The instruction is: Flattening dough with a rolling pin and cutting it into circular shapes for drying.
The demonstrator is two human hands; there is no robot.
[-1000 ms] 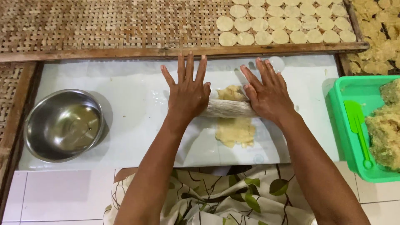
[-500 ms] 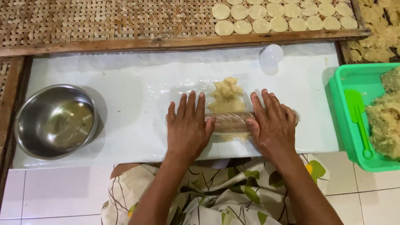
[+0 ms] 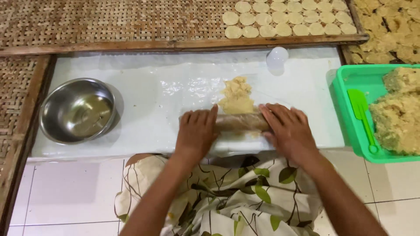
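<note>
A: Both palms are down flat on the brown wooden rolling pin (image 3: pixel 241 122). Left hand (image 3: pixel 197 130) covers one end and right hand (image 3: pixel 288 129) the other, fingers stretched and spread, not curled round it. That leaves the middle of the pin bare over the pale yellow lump of dough (image 3: pixel 236 97).

B: Pressing rather than gripping, then. Where does the dough lie?

A: On the clear plastic sheet over the white work mat (image 3: pixel 153 91), just beyond the pin, its near edge under the roller. There may be a second sheet laid over the dough; the glare makes that hard to tell.

B: Room to roll?

A: Plenty ahead, up to the wooden rail of the woven bamboo drying tray (image 3: pixel 109 19), where rows of flat round dough discs (image 3: pixel 284 19) lie. A small white round cup (image 3: pixel 277 57) stands near that rail, right of the dough's line.

B: And the sides?

A: The empty steel bowl (image 3: pixel 78 110) sits well left. The green plastic tub (image 3: pixel 345 109) with more crumbly dough and a green spatula (image 3: pixel 362 114) sits near the right hand, at the mat's edge. The near edge meets the person's leaf-print cloth (image 3: pixel 227 192).
</note>
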